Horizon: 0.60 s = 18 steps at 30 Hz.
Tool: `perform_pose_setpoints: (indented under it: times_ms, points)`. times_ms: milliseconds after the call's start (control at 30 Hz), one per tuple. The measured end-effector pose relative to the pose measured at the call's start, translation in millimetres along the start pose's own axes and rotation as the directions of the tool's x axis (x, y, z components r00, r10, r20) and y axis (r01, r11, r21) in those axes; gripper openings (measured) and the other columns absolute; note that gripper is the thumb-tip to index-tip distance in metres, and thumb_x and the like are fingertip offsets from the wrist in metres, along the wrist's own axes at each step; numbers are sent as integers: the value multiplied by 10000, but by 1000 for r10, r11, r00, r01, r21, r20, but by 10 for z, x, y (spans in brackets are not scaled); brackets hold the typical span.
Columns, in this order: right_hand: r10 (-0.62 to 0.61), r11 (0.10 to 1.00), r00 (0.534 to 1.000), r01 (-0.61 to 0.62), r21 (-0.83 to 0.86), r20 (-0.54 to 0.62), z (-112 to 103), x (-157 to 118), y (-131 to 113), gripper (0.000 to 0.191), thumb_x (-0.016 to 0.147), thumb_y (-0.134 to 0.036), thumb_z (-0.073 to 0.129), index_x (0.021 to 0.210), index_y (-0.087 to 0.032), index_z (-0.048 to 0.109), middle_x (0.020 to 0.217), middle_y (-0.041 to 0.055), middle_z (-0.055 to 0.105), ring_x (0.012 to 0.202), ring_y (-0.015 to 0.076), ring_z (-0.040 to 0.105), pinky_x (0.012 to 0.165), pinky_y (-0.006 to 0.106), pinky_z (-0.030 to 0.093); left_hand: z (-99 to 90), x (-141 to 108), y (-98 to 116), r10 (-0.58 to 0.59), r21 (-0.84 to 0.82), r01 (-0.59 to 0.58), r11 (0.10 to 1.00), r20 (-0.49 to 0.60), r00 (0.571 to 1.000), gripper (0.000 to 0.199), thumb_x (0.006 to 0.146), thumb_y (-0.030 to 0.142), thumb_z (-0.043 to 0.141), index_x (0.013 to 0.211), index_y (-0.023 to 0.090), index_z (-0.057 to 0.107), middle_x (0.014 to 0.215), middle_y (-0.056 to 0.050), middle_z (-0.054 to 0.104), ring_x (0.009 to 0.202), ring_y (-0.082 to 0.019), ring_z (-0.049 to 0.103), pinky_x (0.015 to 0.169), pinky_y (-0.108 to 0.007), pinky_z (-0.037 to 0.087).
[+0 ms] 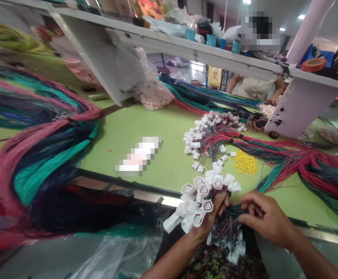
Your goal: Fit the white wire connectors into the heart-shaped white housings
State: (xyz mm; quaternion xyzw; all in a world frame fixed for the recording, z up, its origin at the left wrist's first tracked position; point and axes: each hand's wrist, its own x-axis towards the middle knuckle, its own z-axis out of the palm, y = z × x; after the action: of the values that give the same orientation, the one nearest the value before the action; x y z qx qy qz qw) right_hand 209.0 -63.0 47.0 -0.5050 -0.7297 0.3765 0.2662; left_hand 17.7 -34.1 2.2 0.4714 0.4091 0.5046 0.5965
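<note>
While both hands worked at the near edge of the table, the left hand (206, 226) gripped a wiring harness (229, 219) just below its cluster of white plastic connectors (199, 197). The left fingers (221, 199) curled tightly around the thin red, green and black wires. The right hand (264, 219) sat just to the right, and the right fingers (250, 198) closed narrowly over the same wires, slightly separated at their tips. More white connectors (234, 248) hung below the hands, over the person's lap.

Beyond them, a green worktable (128, 131) carried a second harness (288, 151), its connectors (206, 131) fanned in a loose arc and its wires trailing right. A pile of small yellow parts (246, 162) lay beside those wires. A huge mass of pink, teal and dark wires (40, 116) spread across the left side. Farther off, a plastic bag of pinkish-white parts (154, 95) sat under a white shelf (186, 46), and a co-worker (253, 87) stood at the far side, partly hidden by that shelf.
</note>
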Motion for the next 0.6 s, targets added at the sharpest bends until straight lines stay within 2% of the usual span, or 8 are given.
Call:
perform_pose_setpoints:
  times_ms: [67,133,200,300,333,433,500,600]
  points:
    - [82,955,984,-33,294,-156,61,161,-37,395,826,-444,782,1121,-224,640,913,24,675,693,136,605,621,252,502,11,6,35,22,92,-21,995,-14,1000,532,913,617,541,554,225,575,447,43,439,457,-141,414,540,-298,338]
    - [116,849,979,-9,528,-169,148,298,-52,431,790,-475,812,1089,-221,632,931,30,700,740,151,653,665,270,557,16,10,75,50,157,-42,987,-44,998,516,895,585,579,518,233,575,451,24,489,468,-157,460,547,-308,373]
    - [109,785,981,14,620,-160,205,389,-52,363,808,-481,796,1007,-216,647,866,17,710,720,155,670,675,286,584,2,2,99,68,124,-59,991,-71,995,408,822,536,697,547,240,634,527,-3,594,538,-193,546,573,-326,433]
    - [21,879,957,121,461,-290,180,437,-22,236,853,-409,770,972,-215,707,848,15,699,732,156,664,688,282,577,-48,-28,80,14,-169,-20,985,-36,999,239,669,425,873,770,243,756,847,-64,753,812,-266,662,745,-368,539]
    - [-51,921,943,172,350,-329,150,438,-4,196,861,-370,766,982,-220,730,877,23,700,779,165,667,718,286,572,-63,-33,65,-18,-325,-1,946,-56,998,281,648,430,888,812,237,766,894,-76,759,822,-263,664,758,-370,550]
    - [-287,945,906,321,66,-310,61,422,50,153,904,-276,722,1050,-249,760,968,44,696,901,183,665,799,301,558,-74,-3,41,-104,-457,40,889,-116,988,317,702,446,856,899,217,759,845,-38,725,686,-173,626,683,-303,541]
    - [-375,923,884,385,-18,-280,36,409,69,190,933,-252,682,1110,-264,750,1001,49,681,933,184,662,819,307,556,-45,43,60,-152,-456,70,887,-145,978,300,657,366,894,862,207,742,796,-20,703,644,-152,594,641,-279,519]
    - [-379,923,870,379,-63,-316,45,395,66,226,937,-252,674,1158,-257,716,1005,48,669,897,180,652,800,308,558,21,99,112,-119,-350,66,934,-131,984,286,601,308,921,754,220,697,717,-6,662,662,-182,587,645,-304,505]
